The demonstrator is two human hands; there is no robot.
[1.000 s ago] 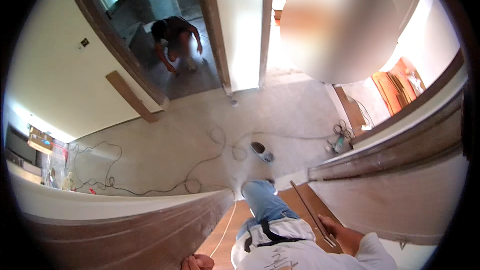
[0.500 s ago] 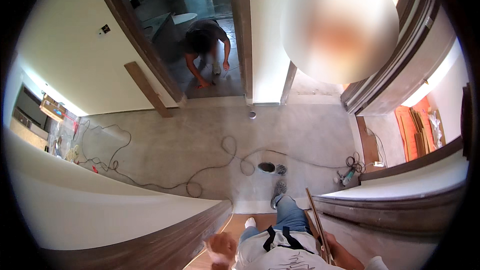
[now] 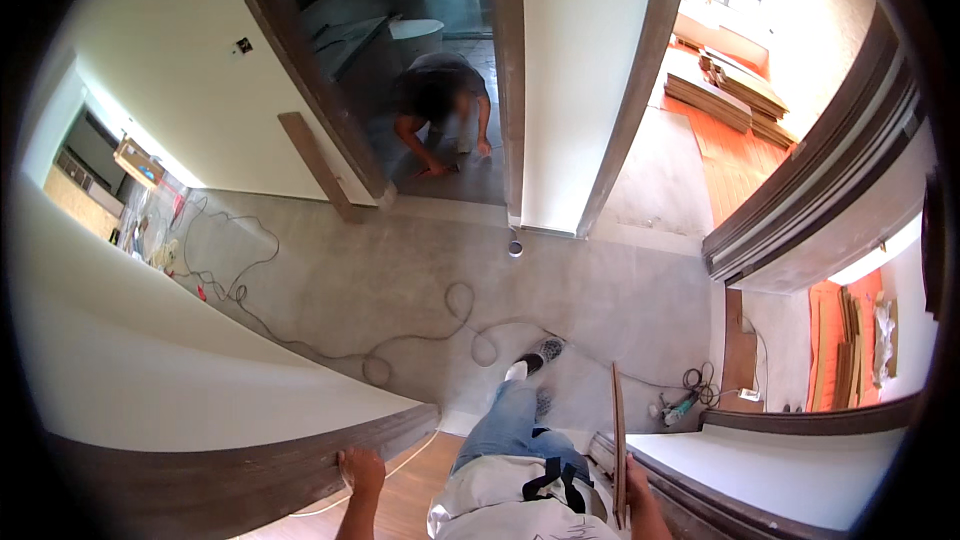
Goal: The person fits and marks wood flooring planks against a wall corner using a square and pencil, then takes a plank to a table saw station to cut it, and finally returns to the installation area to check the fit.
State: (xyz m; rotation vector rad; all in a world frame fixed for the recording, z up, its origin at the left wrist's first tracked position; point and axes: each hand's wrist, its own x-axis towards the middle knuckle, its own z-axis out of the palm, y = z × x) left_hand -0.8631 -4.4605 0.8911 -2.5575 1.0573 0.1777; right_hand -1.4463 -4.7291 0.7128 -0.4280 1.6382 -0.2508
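My left hand (image 3: 362,472) is curled against the edge of the dark wooden door trim (image 3: 230,480) at lower left. My right hand (image 3: 637,487) grips a long, narrow wooden board (image 3: 617,420), held on end beside my right leg. A white cord (image 3: 415,455) runs over the wood flooring (image 3: 393,500) under me. My foot in a white sock and dark shoe (image 3: 535,358) stands over the grey hallway floor (image 3: 580,290) beyond the threshold.
A co-worker (image 3: 440,100) crouches in the bathroom doorway, hands at the floor. Cables (image 3: 380,360) loop across the hall to a green power tool (image 3: 680,410) at right. A board (image 3: 322,165) leans on the left wall. Stacked planks (image 3: 710,100) lie in the far-right room.
My left foot has stepped forward to the dark shoe in the hall. My left hand has moved up onto the trim. The co-worker has bent lower, and the view has shifted.
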